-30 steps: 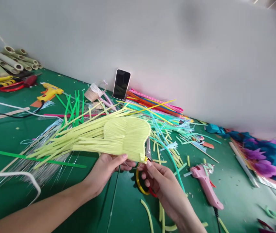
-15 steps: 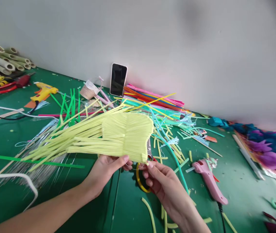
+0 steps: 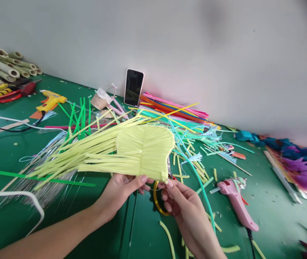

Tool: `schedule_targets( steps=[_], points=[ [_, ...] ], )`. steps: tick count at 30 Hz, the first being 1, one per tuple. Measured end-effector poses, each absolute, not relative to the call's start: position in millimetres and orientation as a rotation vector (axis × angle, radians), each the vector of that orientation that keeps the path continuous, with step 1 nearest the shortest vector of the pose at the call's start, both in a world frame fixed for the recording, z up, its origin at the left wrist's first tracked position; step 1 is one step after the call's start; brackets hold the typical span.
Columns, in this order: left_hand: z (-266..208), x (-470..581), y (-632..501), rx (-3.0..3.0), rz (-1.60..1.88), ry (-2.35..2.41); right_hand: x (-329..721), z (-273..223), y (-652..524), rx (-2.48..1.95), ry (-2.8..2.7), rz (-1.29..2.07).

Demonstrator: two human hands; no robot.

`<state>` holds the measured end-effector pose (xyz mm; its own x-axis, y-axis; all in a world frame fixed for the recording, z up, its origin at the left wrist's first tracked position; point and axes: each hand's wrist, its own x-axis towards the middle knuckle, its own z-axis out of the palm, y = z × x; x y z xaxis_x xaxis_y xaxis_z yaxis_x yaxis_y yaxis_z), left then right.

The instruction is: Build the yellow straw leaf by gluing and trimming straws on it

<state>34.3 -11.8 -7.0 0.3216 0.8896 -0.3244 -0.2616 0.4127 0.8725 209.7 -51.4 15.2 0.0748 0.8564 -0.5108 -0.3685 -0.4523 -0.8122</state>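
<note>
A broad pale yellow panel of pipe cleaners (image 3: 153,151), set side by side with a crease down its middle and a scalloped right edge, is held up above the table. My left hand (image 3: 122,192) grips its lower edge, thumb in front and most fingers hidden behind. With thumb and forefinger, my right hand (image 3: 187,207) pinches the panel's lower right corner, where a thin wire loops between the hands. Below the panel, partly covered, show scissors with a yellow-lined handle (image 3: 157,201). Long loose pale yellow pipe cleaners (image 3: 75,154) lie to the left of the panel.
A pink glue gun (image 3: 237,205) lies to the right, a yellow one (image 3: 51,100) to the left. A phone (image 3: 133,87) leans on the wall beside coloured pipe cleaners (image 3: 175,108). Bamboo tubes (image 3: 13,64), pliers (image 3: 10,91), thin wires (image 3: 39,187) and purple petals (image 3: 299,163) lie around.
The whole view has shifted slightly, with things appearing a little further right. Both hands keep their hold on the panel, and its pose is nearly the same.
</note>
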Motion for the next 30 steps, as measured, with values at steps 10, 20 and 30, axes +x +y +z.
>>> schedule_targets(
  steps=[10,20,30],
  points=[
    [-8.4,37.6,-11.1,0.835,0.886,0.948,202.7,13.1,-51.4,-1.438,-0.550,1.421],
    [-9.5,37.3,-11.1,0.828,0.879,0.930,198.0,8.0,-53.3,-1.449,-0.559,1.307],
    [-10.1,35.8,-10.3,0.775,0.949,0.949,205.7,14.0,-52.7,-1.476,-0.599,1.450]
  ],
)
